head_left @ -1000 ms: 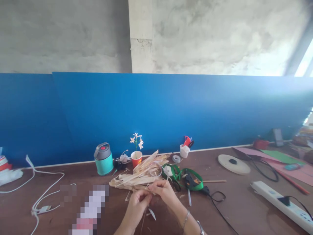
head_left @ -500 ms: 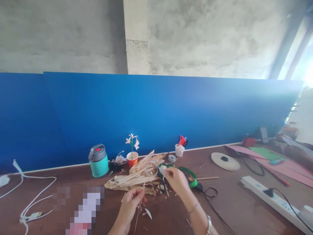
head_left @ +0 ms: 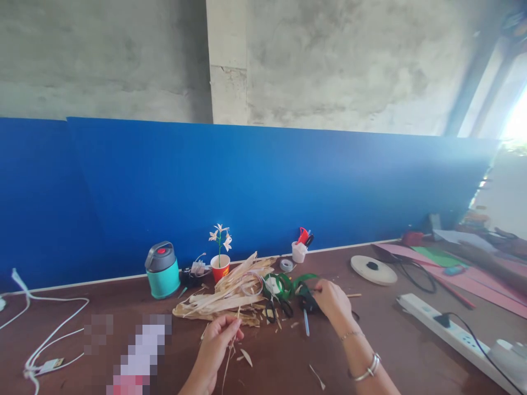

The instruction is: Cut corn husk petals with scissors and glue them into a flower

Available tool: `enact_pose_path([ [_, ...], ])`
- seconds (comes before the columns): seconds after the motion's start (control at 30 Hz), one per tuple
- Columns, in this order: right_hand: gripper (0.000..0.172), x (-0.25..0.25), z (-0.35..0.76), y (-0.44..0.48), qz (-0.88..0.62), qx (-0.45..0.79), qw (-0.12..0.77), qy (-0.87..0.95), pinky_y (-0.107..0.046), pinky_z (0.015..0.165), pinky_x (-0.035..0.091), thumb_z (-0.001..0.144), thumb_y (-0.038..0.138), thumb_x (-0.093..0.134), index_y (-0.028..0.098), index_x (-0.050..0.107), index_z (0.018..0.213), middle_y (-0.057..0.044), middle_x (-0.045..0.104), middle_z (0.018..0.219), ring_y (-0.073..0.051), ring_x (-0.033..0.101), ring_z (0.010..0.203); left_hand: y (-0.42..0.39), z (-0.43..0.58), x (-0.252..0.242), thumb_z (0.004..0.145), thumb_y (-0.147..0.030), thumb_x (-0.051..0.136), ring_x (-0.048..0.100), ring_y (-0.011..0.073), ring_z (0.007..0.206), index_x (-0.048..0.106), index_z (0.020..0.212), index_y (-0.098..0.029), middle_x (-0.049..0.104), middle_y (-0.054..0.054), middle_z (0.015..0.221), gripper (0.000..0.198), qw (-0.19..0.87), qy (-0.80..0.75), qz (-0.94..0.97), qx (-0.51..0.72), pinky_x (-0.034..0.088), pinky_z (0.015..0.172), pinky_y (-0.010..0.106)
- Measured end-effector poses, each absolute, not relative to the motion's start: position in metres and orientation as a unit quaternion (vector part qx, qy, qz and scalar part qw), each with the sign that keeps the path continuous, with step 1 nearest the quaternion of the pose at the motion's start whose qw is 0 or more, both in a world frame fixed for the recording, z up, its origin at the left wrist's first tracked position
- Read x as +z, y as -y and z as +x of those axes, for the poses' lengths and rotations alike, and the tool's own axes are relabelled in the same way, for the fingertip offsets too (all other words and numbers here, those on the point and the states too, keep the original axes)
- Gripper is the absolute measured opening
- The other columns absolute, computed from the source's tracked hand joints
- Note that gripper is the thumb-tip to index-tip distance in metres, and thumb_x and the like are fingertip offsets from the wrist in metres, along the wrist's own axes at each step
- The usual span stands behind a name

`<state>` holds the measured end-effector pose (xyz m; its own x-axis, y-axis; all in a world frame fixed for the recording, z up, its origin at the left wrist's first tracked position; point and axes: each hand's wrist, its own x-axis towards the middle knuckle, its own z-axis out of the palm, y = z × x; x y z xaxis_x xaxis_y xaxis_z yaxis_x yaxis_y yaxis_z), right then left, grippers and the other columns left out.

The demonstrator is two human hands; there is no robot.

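Note:
My left hand (head_left: 223, 336) pinches a thin pale stalk (head_left: 239, 312) with fine fibres hanging below the fingers. To its right, my right hand (head_left: 334, 300) has its fingers closed on a dark tool (head_left: 307, 300), apparently a glue gun; its body is largely hidden. A translucent pale blue stick (head_left: 306, 322) points down from it. Green ribbon rolls (head_left: 284, 286) and black-handled scissors (head_left: 270, 312) lie between my hands. Beyond my left hand spreads a heap of dried corn husks (head_left: 230, 293), with husk scraps (head_left: 246, 357) nearby on the table.
Behind the husks stand a turquoise flask (head_left: 163, 278), a red paper cup (head_left: 220, 270) holding white flowers, and a white pen cup (head_left: 298, 252). A round white lid (head_left: 374, 270), pink paper (head_left: 461, 280) and a power strip (head_left: 448, 329) are at right. White cables (head_left: 45, 340) lie left.
My right hand has moved right, from beside the scissors to the dark tool. The scissors, ribbon rolls and blue stick now show. My left hand still holds the stalk.

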<state>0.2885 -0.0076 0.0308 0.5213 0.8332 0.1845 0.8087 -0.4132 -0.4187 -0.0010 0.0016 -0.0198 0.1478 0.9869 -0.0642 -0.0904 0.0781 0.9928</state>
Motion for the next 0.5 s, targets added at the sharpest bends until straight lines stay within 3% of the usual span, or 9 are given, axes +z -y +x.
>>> enact_pose_path([
  [0.17,0.035,0.054,0.261,-0.036,-0.757,0.008,0.360,0.545,-0.034,0.090,0.041,0.083,0.016,0.038,0.017,0.062,0.109,-0.012,0.063,0.114,-0.024,0.057,0.106,-0.003,-0.003,-0.023,0.055,-0.056,0.070,0.041,0.0095,0.044,0.062,0.059,-0.016,0.060,0.000,0.049,0.041,0.584,-0.460,0.482,0.464,0.028,0.048,0.022],
  [0.3,0.061,0.069,0.240,-0.083,-0.672,0.075,0.388,0.627,-0.027,0.083,0.047,0.077,0.008,0.042,0.019,0.039,0.137,-0.010,0.060,0.121,-0.018,0.058,0.107,0.000,-0.006,-0.017,0.059,-0.054,0.069,0.041,0.0097,0.045,0.062,0.059,-0.016,0.062,0.001,0.053,0.039,0.577,-0.459,0.498,0.456,0.031,0.050,0.023],
  [0.4,0.068,0.074,0.231,-0.104,-0.633,0.133,0.344,0.681,-0.022,0.074,0.047,0.069,0.001,0.048,0.023,0.044,0.134,-0.007,0.069,0.105,-0.015,0.064,0.091,0.002,-0.008,-0.012,0.059,-0.055,0.069,0.043,0.0108,0.047,0.062,0.059,-0.017,0.062,0.001,0.054,0.039,0.579,-0.459,0.504,0.448,0.032,0.051,0.024],
  [0.5,0.053,0.079,0.237,-0.103,-0.653,0.145,0.279,0.689,-0.022,0.068,0.046,0.068,0.001,0.051,0.020,0.061,0.116,-0.005,0.072,0.087,-0.015,0.065,0.076,0.003,-0.009,-0.010,0.060,-0.054,0.069,0.042,0.0108,0.048,0.062,0.059,-0.017,0.062,0.001,0.054,0.038,0.582,-0.455,0.504,0.447,0.033,0.051,0.024],
])
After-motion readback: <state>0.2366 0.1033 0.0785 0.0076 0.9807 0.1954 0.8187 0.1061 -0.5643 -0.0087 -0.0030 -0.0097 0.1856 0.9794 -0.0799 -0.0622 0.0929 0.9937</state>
